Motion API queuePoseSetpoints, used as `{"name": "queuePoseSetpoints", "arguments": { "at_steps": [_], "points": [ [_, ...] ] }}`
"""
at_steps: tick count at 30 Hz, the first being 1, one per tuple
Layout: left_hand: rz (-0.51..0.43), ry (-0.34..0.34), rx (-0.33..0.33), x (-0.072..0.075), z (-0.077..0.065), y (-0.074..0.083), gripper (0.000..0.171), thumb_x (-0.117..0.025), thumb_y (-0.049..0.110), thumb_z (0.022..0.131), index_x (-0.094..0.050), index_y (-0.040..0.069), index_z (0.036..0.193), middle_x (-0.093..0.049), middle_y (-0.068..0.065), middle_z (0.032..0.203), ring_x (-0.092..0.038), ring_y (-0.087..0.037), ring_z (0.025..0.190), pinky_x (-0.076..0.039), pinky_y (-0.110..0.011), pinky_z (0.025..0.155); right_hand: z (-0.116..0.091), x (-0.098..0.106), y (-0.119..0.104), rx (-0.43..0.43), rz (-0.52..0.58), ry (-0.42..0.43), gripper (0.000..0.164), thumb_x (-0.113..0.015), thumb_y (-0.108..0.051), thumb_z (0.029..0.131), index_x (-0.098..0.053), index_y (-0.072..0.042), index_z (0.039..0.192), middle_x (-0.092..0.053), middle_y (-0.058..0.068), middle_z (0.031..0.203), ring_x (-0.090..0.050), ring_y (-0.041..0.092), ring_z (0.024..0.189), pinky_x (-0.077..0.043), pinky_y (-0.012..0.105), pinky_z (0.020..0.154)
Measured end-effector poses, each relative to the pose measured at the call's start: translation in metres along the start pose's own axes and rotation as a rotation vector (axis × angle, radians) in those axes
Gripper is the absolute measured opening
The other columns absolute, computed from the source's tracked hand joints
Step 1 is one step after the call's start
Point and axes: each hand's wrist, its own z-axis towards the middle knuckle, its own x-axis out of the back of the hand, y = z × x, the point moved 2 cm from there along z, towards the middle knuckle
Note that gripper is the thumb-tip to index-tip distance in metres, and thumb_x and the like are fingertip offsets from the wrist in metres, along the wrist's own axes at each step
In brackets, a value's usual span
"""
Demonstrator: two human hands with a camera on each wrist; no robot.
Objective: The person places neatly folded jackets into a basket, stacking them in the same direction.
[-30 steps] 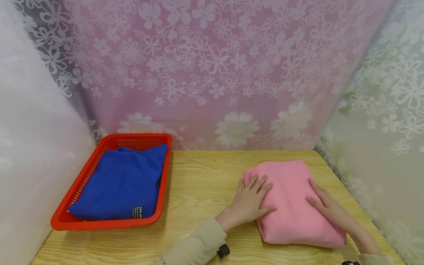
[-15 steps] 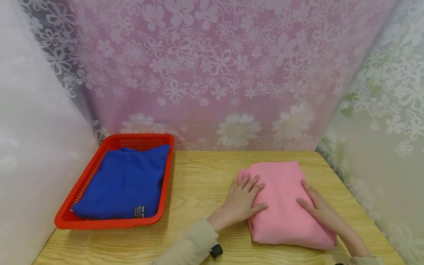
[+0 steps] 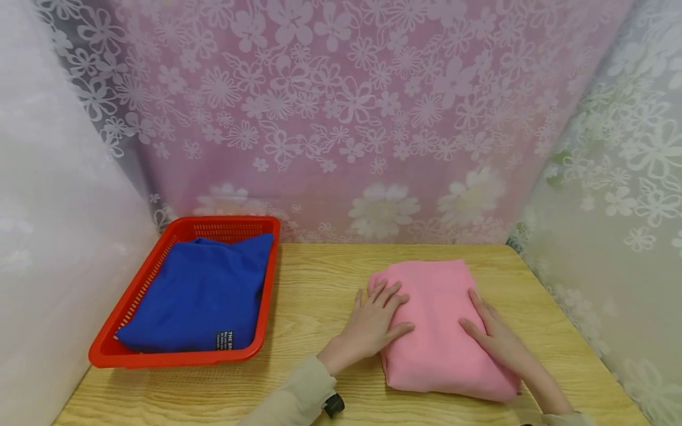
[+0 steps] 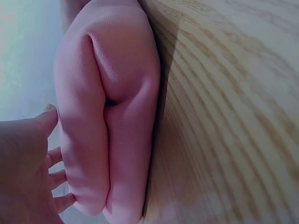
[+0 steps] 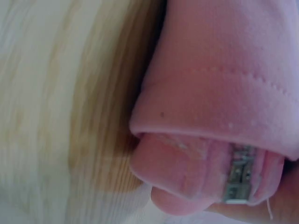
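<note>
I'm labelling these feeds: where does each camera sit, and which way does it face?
Head: worn on the head, facing forward and down at red basket, blue cloth and pink cloth; left hand, right hand and sleeves show.
Left wrist: on that wrist, facing the pink cloth's folded side; left hand shows, some skin at top.
Right wrist: on that wrist, facing the cloth's stitched edge; a patch of skin shows lower right.
Shared: both wrist views show pink cloth and wooden table.

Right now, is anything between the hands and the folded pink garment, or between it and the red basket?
Nothing visible separates the left hand and right hand from the folded pink garment: both rest on it. Toward the red basket, only the left hand and arm lie between, then tabletop and the basket's rim.
</note>
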Motion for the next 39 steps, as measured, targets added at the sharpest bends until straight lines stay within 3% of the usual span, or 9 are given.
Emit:
{"name": "queuePoseSetpoints", "arguments": {
  "at_steps": [8,17,25,39],
  "points": [
    [0.012,0.030,0.020,0.003,-0.008,-0.012,0.058,-0.046,0.060,0.101,-0.048,0.027,0.148,-0.030,0.003,0.165,-0.022,-0.026,0.154,-0.025,-0.070,0.113,0.003,-0.013,-0.016,-0.022,-0.054,0.009,0.083,-0.051,-0.046,0.105,-0.003,-0.012,0.164,-0.014,0.038,0.159,-0.030,0.067,0.134,-0.036,0.078,0.094],
    [0.023,0.068,0.029,0.009,-0.019,-0.025,0.055,-0.048,0.058,0.101,-0.051,0.026,0.146,-0.034,0.002,0.163,-0.026,-0.026,0.153,-0.026,-0.071,0.112,0.005,-0.025,-0.035,0.037,-0.092,0.086,0.079,-0.056,-0.040,0.104,-0.016,-0.002,0.161,-0.021,0.039,0.157,-0.028,0.066,0.136,-0.033,0.078,0.098],
    [0.021,0.094,0.035,0.015,-0.027,-0.034,0.053,-0.050,0.057,0.101,-0.052,0.024,0.143,-0.037,0.001,0.162,-0.029,-0.028,0.151,-0.026,-0.074,0.110,0.009,-0.034,-0.048,0.051,-0.127,0.122,0.078,-0.056,-0.041,0.104,-0.021,-0.001,0.160,-0.023,0.036,0.158,-0.028,0.064,0.137,-0.033,0.079,0.097],
    [-0.008,0.106,0.063,0.023,-0.041,-0.049,0.052,-0.050,0.056,0.102,-0.054,0.023,0.142,-0.038,0.000,0.161,-0.028,-0.029,0.152,-0.024,-0.075,0.110,0.022,-0.058,-0.045,0.084,-0.166,0.142,0.080,-0.048,-0.050,0.105,-0.013,-0.009,0.163,-0.023,0.035,0.159,-0.030,0.064,0.136,-0.035,0.081,0.093]
  ]
}}
